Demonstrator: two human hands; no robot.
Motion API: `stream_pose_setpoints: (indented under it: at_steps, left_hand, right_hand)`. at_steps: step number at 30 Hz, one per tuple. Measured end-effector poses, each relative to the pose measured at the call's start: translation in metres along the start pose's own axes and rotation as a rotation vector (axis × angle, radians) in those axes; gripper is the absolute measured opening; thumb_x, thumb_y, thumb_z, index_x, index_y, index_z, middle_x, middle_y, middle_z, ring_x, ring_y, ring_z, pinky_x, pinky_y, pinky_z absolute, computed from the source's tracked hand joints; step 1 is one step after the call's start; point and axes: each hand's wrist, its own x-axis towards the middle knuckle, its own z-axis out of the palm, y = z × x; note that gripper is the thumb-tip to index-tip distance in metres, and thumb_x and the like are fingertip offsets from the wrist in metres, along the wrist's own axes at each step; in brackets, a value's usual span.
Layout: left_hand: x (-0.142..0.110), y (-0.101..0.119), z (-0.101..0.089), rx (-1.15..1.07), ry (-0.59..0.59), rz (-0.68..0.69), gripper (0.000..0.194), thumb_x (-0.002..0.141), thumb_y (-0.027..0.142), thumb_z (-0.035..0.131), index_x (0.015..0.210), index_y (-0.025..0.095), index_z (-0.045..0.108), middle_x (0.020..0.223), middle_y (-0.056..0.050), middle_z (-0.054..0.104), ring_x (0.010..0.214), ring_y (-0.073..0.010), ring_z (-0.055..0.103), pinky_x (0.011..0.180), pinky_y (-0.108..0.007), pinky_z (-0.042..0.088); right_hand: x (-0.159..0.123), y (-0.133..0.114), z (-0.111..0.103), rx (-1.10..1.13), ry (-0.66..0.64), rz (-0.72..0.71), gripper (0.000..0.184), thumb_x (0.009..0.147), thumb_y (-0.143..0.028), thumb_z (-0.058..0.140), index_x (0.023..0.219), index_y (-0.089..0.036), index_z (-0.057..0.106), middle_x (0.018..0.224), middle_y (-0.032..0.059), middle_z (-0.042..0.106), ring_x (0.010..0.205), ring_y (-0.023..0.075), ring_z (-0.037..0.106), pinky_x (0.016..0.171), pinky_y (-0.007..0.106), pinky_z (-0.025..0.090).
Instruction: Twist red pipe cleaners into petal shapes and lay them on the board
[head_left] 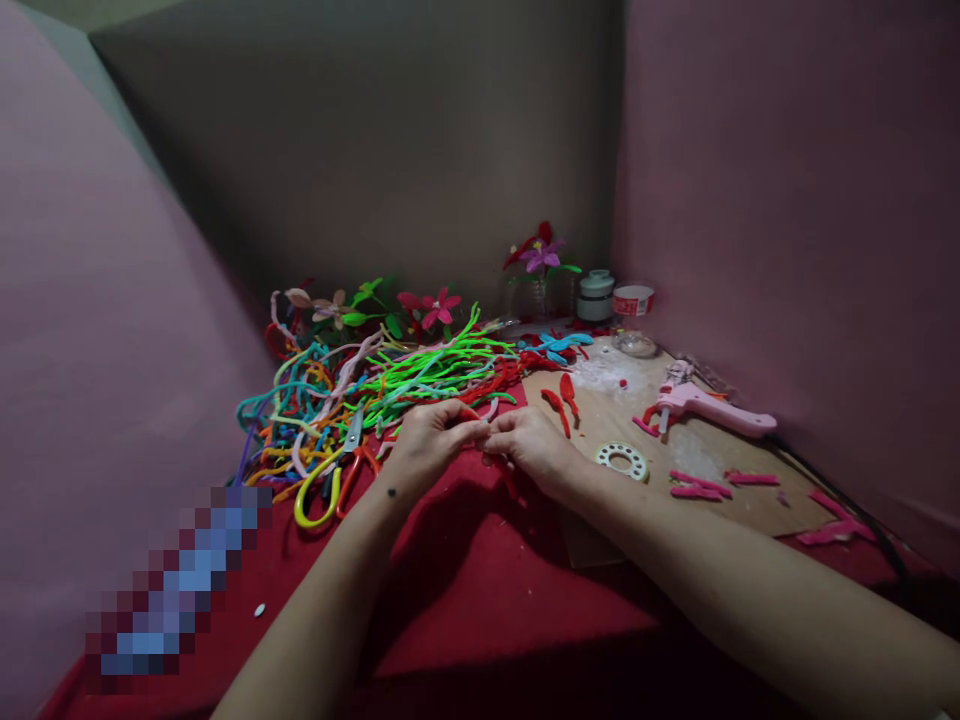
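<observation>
Red fuzzy stem (512,486) is pinched in our left hand (436,440) and right hand (531,445), fingertips closed together; beyond them, rightward, we cannot read the red label (634,301).

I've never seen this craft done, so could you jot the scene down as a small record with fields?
Left hand: fingertips pinched, meeting the right hand's
Right hand: fingertips pinched likewise
Between them: seemingly a red fuzzy stem, mostly hidden
Beyond left hand: heap of colourful fuzzy stems; scissors, one handle yellow
On the board, right: pink glue gun, white ring
At the back: fuzzy flowers
Table cover: red cloth
</observation>
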Motion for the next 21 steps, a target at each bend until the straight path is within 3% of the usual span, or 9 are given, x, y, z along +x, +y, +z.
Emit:
stream_pose_setpoints:
  at_steps: [2, 6, 9, 14, 17, 19, 21]
  left_hand:
    - [0.001, -0.001, 0.003, -0.064, 0.034, -0.024, 0.021, 0.072, 0.033, 0.056, 0.064, 0.015, 0.061, 0.050, 0.004, 0.051, 0.046, -0.0073, 0.040, 0.046, -0.019, 0.032]
    - [0.002, 0.000, 0.009, 0.012, 0.207, 0.026, 0.020, 0.070, 0.033, 0.059, 0.060, 0.015, 0.062, 0.050, 0.003, 0.052, 0.049, -0.0082, 0.043, 0.048, -0.020, 0.033]
    - [0.002, 0.002, 0.011, -0.056, 0.165, -0.017, 0.022, 0.073, 0.033, 0.055, 0.061, 0.015, 0.061, 0.050, 0.003, 0.052, 0.046, -0.0078, 0.041, 0.046, -0.020, 0.033]
    - [0.003, 0.000, 0.017, 0.136, 0.345, 0.148, 0.018, 0.073, 0.030, 0.056, 0.063, 0.016, 0.061, 0.058, 0.001, 0.058, 0.056, -0.0095, 0.048, 0.056, -0.021, 0.037]
    - [0.004, -0.002, 0.017, -0.039, 0.289, 0.094, 0.019, 0.077, 0.032, 0.052, 0.071, 0.017, 0.061, 0.063, 0.001, 0.060, 0.058, -0.0095, 0.051, 0.057, -0.021, 0.039]
    - [0.005, -0.003, 0.016, -0.206, 0.233, -0.043, 0.024, 0.078, 0.038, 0.050, 0.075, 0.016, 0.060, 0.061, 0.002, 0.058, 0.050, -0.0075, 0.047, 0.048, -0.019, 0.036]
    - [0.003, -0.001, 0.018, -0.299, 0.101, -0.195, 0.028, 0.075, 0.043, 0.054, 0.073, 0.015, 0.058, 0.054, 0.004, 0.052, 0.040, -0.0052, 0.039, 0.040, -0.018, 0.029]
  right_hand:
    - [-0.001, -0.003, 0.000, 0.007, 0.013, 0.003, 0.011, 0.058, -0.013, 0.054, 0.047, -0.013, 0.054, 0.034, -0.0047, 0.043, 0.032, 0.0056, 0.034, 0.035, 0.020, 0.022]
    - [0.000, -0.005, 0.000, 0.024, 0.048, 0.008, 0.013, 0.058, -0.013, 0.055, 0.045, -0.014, 0.053, 0.032, -0.0046, 0.041, 0.030, 0.0062, 0.033, 0.035, 0.021, 0.020]
    - [0.001, -0.005, 0.000, 0.061, 0.053, -0.009, 0.013, 0.058, -0.014, 0.056, 0.045, -0.014, 0.053, 0.034, -0.0038, 0.045, 0.032, 0.0058, 0.034, 0.036, 0.021, 0.022]
    - [0.002, -0.004, 0.000, 0.087, 0.071, 0.019, 0.015, 0.056, -0.012, 0.055, 0.041, -0.014, 0.050, 0.032, -0.0042, 0.041, 0.031, 0.0052, 0.032, 0.037, 0.021, 0.020]
    - [0.005, -0.001, -0.001, 0.132, 0.081, -0.002, 0.014, 0.057, -0.017, 0.058, 0.044, -0.013, 0.052, 0.034, -0.0047, 0.041, 0.032, 0.0049, 0.031, 0.037, 0.021, 0.019]
    - [0.007, 0.000, -0.002, 0.220, 0.121, -0.020, 0.014, 0.056, -0.021, 0.061, 0.048, -0.013, 0.052, 0.038, -0.0048, 0.044, 0.035, 0.0048, 0.033, 0.038, 0.021, 0.022]
    - [0.009, 0.001, -0.002, 0.332, 0.188, -0.042, 0.017, 0.055, -0.024, 0.064, 0.053, -0.014, 0.051, 0.042, -0.0054, 0.046, 0.037, 0.0049, 0.036, 0.040, 0.020, 0.025]
